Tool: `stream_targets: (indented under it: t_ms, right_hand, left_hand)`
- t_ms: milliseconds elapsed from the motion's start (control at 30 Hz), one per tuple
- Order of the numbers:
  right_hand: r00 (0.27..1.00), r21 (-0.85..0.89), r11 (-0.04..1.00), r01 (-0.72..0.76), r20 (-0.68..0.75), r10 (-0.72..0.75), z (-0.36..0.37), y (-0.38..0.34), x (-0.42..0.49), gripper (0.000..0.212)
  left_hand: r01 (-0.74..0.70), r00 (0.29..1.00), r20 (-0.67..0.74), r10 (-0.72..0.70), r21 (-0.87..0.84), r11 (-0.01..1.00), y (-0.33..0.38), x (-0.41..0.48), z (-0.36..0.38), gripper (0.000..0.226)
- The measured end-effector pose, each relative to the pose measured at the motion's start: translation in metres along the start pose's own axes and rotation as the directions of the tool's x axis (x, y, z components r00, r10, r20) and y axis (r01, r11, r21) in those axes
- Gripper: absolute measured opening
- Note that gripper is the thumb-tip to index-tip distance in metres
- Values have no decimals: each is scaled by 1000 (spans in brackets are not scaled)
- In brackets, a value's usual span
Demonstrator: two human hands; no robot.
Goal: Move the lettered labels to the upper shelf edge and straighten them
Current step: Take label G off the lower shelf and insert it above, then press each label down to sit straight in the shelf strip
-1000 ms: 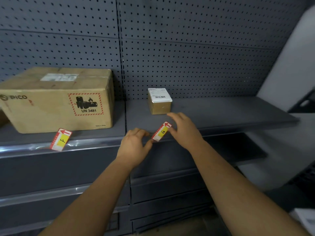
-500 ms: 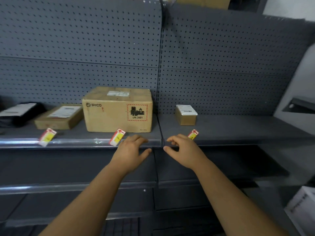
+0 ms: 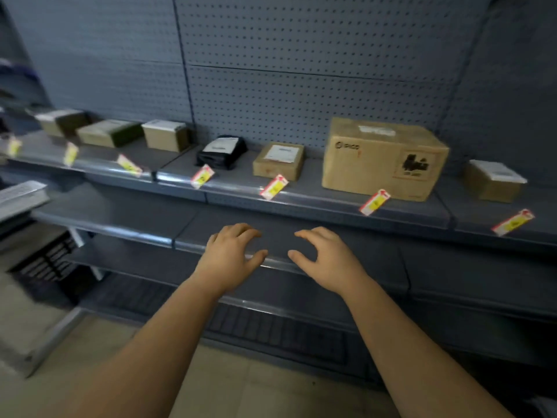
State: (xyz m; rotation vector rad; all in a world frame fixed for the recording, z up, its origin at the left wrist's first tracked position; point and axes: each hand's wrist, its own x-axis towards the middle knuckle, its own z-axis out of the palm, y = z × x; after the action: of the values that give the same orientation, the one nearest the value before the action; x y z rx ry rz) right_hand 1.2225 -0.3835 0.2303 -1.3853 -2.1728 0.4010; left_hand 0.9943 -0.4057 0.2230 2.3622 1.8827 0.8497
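Since the earlier frames the view has swung left and drawn back. Both hands have dropped from the upper shelf edge to the shelf below, and seven labels show where three did.

At the far left, three blurred olive-brown cardboard boxes (image 3: pixel 110 132) stand in a row on the grey metal upper shelf (image 3: pixel 301 176), before the grey perforated back panel (image 3: pixel 301 70). Next along are a black plastic parcel bag (image 3: pixel 221 151), a flat brown cardboard box (image 3: pixel 278 160), a large brown cardboard carton with a hazard mark (image 3: pixel 382 158) and, at the right edge, a small brown cardboard box (image 3: pixel 492 180).

The red-and-yellow lettered paper labels (image 3: pixel 274 187) sit along the glossy upper shelf edge (image 3: pixel 235 190), from the far-left label (image 3: pixel 13 146) to the far-right label (image 3: pixel 512 222). All of them are tilted. Their letters are too blurred to read.

At lower centre, the left hand (image 3: pixel 230 256) hangs in front of the grey lower shelf (image 3: pixel 135 212) with its fingers loosely curled and its thumb spread, holding nothing. Just right of it, and apart from it, the right hand (image 3: pixel 327 254) has the same loose, empty pose. Whether either hand touches the lower shelf's front edge cannot be told. Both are well below the labels.
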Motion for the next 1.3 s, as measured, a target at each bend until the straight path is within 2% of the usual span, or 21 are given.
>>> stream_targets:
  t_ms: [233,433,600,733,900,1067,1200,1300]
  right_hand:
    - [977,22,985,170,126,-171,94,-100,74,52]
    - [917,141,941,308,218,-333,188,-181,137,51]
    - [881,239,900,366,222,-417,236,-251,206,50]
    - [841,244,870,429,243,-483,272,-296,257,49]
    - [795,269,838,476,275,-540,322,-353,294,50]
    - [758,240,818,523,308,-575,375,-419,315,50]
    - [769,260,823,506,298,-566,428,-468,330,49]
    - [803,245,853,461,292,-519,461,-502,342,50]
  left_hand:
    - [191,978,-90,-186,56,980,-124,-48,-55,44]
    - [352,931,-163,-327,167,921,-230,-84,-103,54]
    - [452,888,-200,-413,226,863,-317,-80,-154,54]
    - [519,850,-239,-469,234,822,-371,-73,-181,50]
    - [579,811,-271,-519,240,779,-426,-91,-208,49]
    - [624,775,-309,-551,238,744,-493,-117,-244,57]
    - [606,786,-304,-538,211,767,-563,-135,-262,56]
    - [571,813,-269,-516,197,797,-620,-140,-276,49]
